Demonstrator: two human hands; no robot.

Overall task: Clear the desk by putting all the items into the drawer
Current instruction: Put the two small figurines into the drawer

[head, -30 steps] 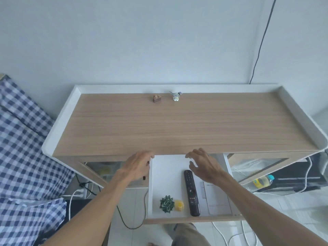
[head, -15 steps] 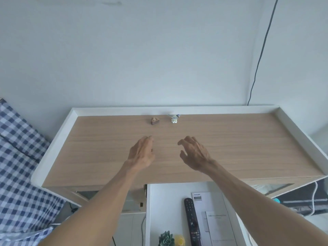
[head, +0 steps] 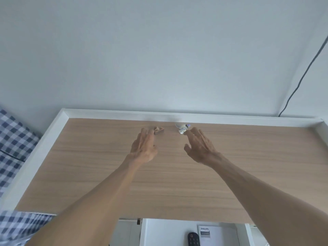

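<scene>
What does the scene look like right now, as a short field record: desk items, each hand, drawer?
desk items: brown wedge trinket; small bird figurine, both near the back rim
left hand: open, fingertips at the trinket
right hand: open, fingertips at the figurine
drawer: open, holds black remote and Philips booklet

Only one view: head cam, on me, facing forward and down. Desk point(head: 248, 174) close below, wall point(head: 159, 50) fills the top half.
</scene>
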